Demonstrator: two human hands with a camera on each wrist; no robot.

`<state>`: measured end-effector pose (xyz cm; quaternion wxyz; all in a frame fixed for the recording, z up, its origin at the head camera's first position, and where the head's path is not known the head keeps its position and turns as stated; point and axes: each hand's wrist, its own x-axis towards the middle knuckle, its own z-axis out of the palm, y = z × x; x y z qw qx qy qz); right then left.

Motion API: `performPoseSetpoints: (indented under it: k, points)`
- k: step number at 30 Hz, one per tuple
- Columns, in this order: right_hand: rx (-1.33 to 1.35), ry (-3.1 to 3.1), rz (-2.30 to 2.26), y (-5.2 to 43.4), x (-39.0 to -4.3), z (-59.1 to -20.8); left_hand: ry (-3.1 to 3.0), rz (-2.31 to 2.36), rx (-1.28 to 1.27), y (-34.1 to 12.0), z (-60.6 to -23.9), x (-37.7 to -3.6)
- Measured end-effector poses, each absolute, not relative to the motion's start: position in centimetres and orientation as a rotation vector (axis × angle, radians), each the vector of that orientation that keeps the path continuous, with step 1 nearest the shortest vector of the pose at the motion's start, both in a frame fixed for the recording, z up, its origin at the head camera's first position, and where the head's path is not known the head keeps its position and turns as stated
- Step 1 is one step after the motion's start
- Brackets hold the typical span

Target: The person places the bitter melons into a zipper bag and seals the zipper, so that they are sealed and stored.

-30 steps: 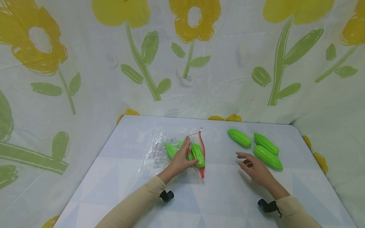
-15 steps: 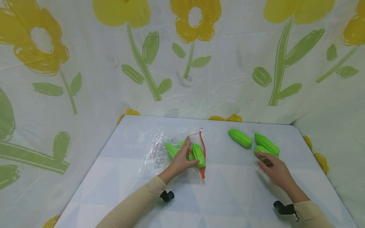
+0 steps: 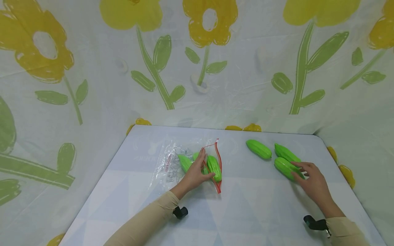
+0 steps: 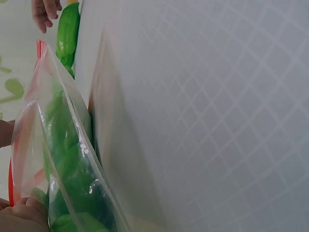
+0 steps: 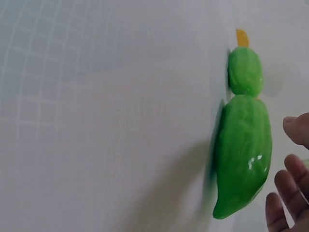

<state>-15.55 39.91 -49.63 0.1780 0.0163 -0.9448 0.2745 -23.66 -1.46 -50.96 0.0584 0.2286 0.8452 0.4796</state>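
Note:
A clear zip bag (image 3: 170, 162) with a red-edged mouth lies on the table, several glossy green vegetables (image 3: 214, 168) in it. My left hand (image 3: 194, 172) holds the bag's upper edge, thumb and fingers spread apart along the mouth. In the left wrist view the lifted film (image 4: 58, 140) rises off the table beside the thumb. My right hand (image 3: 314, 182) is at the near end of a ridged green vegetable (image 3: 286, 167), fingers and thumb apart. The right wrist view shows a gap between the fingers (image 5: 289, 193) and that vegetable (image 5: 244, 154).
Another green vegetable (image 3: 287, 152) lies right behind the one near my right hand. A third vegetable (image 3: 258, 149) lies farther left. The pale patterned table (image 3: 246, 212) ends at a flower-printed curtain (image 3: 234, 95) at the back and sides.
My right hand has moved right, passing over the nearest loose vegetable to its near right end. The left hand and the bag have stayed in place.

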Motion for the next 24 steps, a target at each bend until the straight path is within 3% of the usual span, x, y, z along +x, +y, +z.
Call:
performPoseSetpoints:
  k: [24]
  points:
    - [0.008,-2.836,0.922,39.7,-15.6,-51.0,2.554,1.456,0.7,-1.5,-50.9,-23.6]
